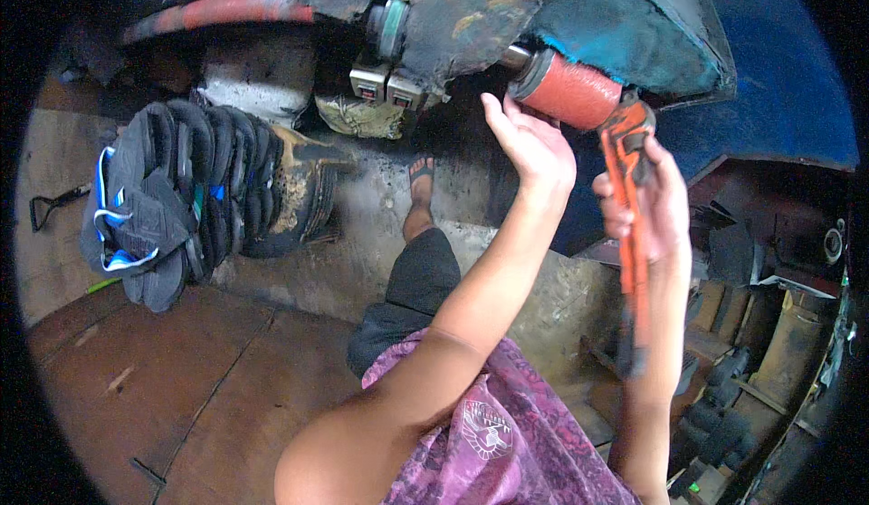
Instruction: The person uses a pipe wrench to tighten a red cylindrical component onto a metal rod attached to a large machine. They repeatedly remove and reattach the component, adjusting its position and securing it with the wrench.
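Note:
A red sanding roller (572, 93) sits on a metal shaft (516, 56) that juts from the grimy machine. Just below its inner end is my left hand (536, 147), palm up and thumb spread, with some fingertips hidden by the roller. It looks close to or touching the roller's underside; I cannot tell which. An orange pipe wrench (623, 193) hangs handle-down from the roller's outer end, its jaw at the shaft tip. My right hand (659, 199) is closed around the wrench just below the jaw, and the wrench is slightly blurred.
Stacks of black sandal soles (195, 179) stand at the left, a blue-strapped sandal (118, 220) on them. Two switch boxes (385, 86) are on the machine. A torn teal cover (625, 30) overhangs the roller. Shelves with dark scraps (751, 351) lie at right.

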A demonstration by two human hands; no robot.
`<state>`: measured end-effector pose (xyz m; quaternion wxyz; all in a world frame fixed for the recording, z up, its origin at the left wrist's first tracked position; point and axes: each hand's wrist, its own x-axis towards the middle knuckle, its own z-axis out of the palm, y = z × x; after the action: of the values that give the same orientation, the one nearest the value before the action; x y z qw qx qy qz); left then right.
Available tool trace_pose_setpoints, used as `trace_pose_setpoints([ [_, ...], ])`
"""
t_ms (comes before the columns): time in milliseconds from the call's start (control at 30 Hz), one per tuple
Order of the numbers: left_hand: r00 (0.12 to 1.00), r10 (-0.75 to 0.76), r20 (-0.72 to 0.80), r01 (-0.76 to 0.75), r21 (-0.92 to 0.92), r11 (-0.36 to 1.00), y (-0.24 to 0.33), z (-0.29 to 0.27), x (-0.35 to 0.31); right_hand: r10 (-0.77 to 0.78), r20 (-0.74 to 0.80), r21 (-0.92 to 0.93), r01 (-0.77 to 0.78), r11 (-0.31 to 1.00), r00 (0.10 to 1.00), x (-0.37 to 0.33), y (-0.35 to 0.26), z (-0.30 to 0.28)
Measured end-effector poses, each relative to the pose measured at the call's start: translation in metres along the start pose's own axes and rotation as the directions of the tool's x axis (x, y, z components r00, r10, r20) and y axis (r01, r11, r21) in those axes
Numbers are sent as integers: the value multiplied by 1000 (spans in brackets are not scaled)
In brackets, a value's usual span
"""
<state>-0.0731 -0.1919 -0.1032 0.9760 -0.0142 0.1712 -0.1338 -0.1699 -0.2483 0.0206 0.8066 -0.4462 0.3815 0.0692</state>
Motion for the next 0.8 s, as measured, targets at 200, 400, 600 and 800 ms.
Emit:
trace_pose_setpoints([
  [200,997,-42,-62,36,-89,995,-7,11,36,-210,-247,-124,184,975,946,61,76,-15],
  [400,991,-124,53,127,-62,990,-8,1,44,-384,-253,-139,359,923,888,84,104,-26],
  [600,995,-92,-44,94,41,995,-11,5,40,-428,-237,-245,373,895,872,90,114,-35],
  [800,995,-99,-8,100,76,992,-9,7,45,-643,-186,-406,537,739,743,111,127,-42],
])
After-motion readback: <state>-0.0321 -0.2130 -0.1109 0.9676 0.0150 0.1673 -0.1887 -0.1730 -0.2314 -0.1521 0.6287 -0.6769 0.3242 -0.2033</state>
